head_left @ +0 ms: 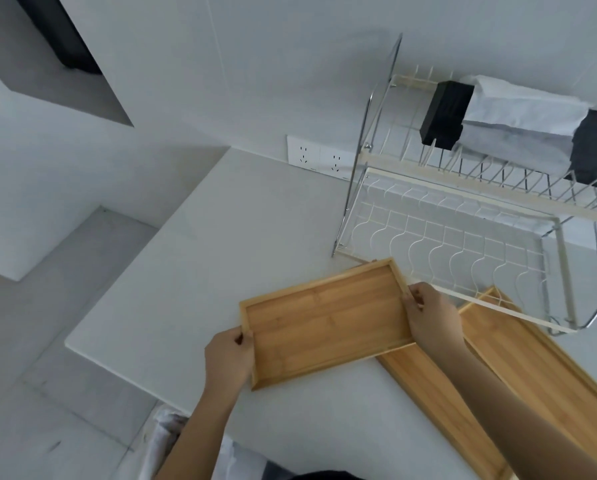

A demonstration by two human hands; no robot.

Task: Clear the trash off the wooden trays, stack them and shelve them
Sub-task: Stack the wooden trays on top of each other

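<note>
I hold a small wooden tray (pixel 324 320) by its two short ends, just above the white counter. My left hand (pixel 229 355) grips the near-left end and my right hand (pixel 432 315) grips the far-right end. Its inside is bare. A larger wooden tray (pixel 539 368) lies on the counter to the right, partly under my right forearm and the small tray's corner. The two-tier wire dish rack (pixel 463 244) stands right behind the trays, its lower shelf bare.
The rack's upper tier carries black blocks (pixel 446 114) and a white cloth (pixel 522 116). A double wall socket (pixel 319 155) sits left of the rack. The counter edge (pixel 117 365) drops to the floor at left. A white bag (pixel 167 434) stands below the counter front.
</note>
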